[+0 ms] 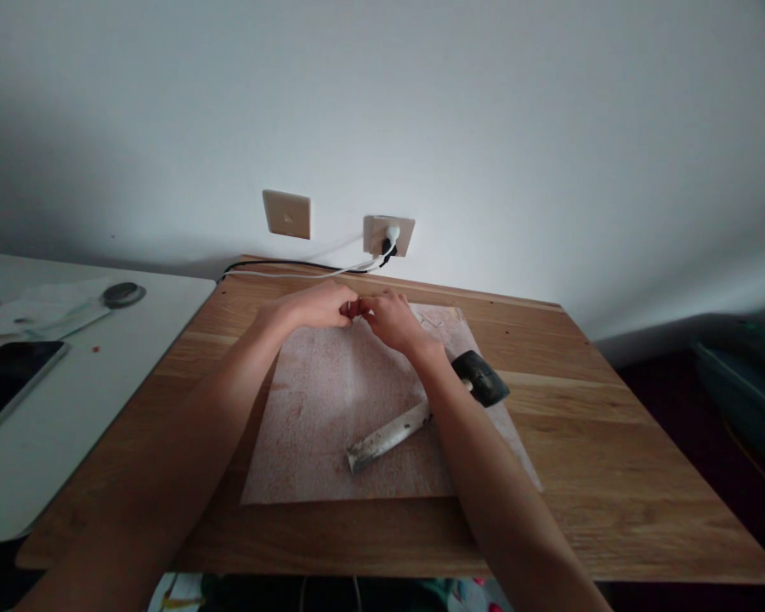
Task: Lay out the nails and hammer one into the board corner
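My left hand (pixel 325 304) and my right hand (pixel 390 318) meet over the far edge of a pale, mottled square board (pixel 319 399). The fingers of both are pinched together at the fingertips, and whatever is between them is too small or hidden to name. A mallet (pixel 388 435) with a black head and a worn, whitish handle lies slantwise on the board, partly covered by my right forearm. Beside my right hand, thin small pieces, perhaps nails (pixel 432 322), lie near the board's far right corner.
The board lies on a wooden table (pixel 586 442) against a white wall. White and black cords run along the table's back to a wall socket (pixel 388 235); a second wall plate (pixel 286 213) is to its left. A white table (pixel 102 382) at left bears a phone (pixel 13 374) and a dark round object (pixel 121 294).
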### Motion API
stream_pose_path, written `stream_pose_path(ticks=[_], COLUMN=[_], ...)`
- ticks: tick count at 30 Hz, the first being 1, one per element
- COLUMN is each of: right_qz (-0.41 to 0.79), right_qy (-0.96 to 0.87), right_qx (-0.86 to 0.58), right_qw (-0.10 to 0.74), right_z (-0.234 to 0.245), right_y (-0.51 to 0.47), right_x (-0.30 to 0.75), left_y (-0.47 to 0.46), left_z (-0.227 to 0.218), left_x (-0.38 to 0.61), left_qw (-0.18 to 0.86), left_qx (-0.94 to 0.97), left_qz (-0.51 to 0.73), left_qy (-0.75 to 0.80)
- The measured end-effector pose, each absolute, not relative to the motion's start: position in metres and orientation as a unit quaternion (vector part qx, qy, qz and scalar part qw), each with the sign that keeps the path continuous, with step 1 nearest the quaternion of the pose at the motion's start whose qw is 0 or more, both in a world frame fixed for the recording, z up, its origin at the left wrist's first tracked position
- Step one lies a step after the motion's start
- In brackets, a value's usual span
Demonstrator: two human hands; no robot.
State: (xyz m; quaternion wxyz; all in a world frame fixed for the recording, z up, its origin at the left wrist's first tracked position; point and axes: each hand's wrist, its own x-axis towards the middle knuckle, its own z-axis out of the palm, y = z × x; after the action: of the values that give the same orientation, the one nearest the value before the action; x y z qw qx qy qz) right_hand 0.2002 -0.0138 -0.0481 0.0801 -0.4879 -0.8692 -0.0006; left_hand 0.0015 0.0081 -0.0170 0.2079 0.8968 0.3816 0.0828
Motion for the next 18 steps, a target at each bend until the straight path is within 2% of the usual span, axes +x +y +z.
stream_pose_path(ticks=[18], right_qz=[0.017], right_qy=[-0.874], right_qx=[-0.476], right_qw=[0.098], right_z=[-0.0474], right_y=[-0.016], right_x=[0.1989], left_y=[0.0092], left_z=[-0.0173], left_x=[0.0014], left_qw=[0.208], left_qx=[0.899], left_qz=[0.068], left_qy=[0.38])
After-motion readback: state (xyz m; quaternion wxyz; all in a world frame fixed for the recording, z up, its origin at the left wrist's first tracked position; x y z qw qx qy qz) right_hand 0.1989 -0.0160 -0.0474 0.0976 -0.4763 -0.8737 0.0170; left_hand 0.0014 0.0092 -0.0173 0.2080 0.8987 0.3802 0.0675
